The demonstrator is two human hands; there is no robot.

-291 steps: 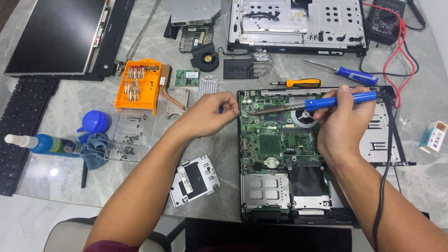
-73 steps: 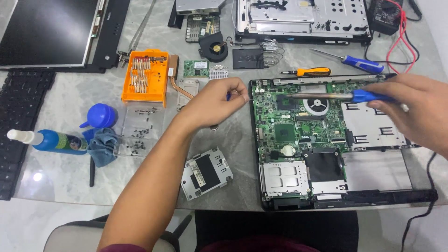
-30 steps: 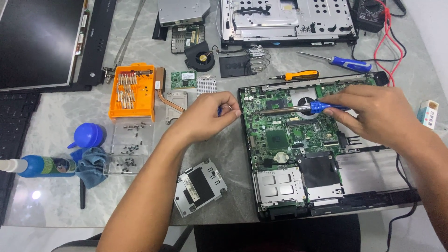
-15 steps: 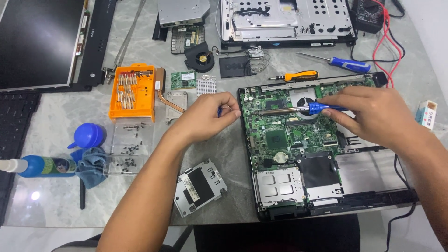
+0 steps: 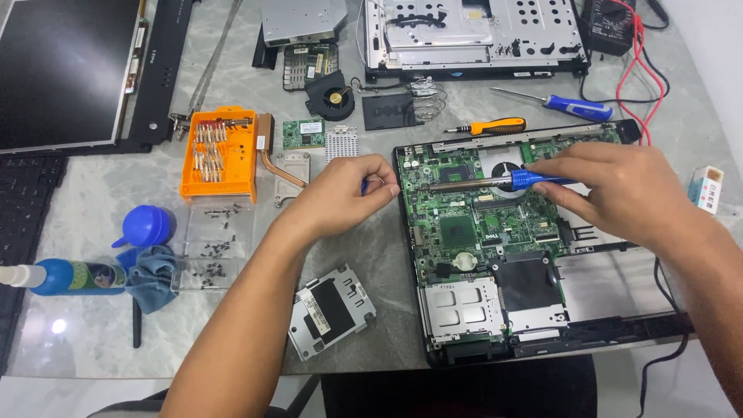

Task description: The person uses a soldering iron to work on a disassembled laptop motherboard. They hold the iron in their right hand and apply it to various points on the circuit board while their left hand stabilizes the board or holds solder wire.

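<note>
Right hand (image 5: 619,190) is clamped on a blue-handled soldering iron (image 5: 495,183), tip over the green laptop board (image 5: 472,224) near the counter's (image 5: 371,255) front edge. Left hand (image 5: 344,193) pinches something small at the board's left edge.

Bright, even overhead light falls on the tabletop (image 5: 387,255), with soft, faint shadows. A small glare spot shows lower left. Focus is sharp, edges slightly bowed

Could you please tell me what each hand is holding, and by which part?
The right hand grips a soldering iron by its blue handle. The left hand pinches something small and blue at its fingertips; I cannot identify it.
</note>
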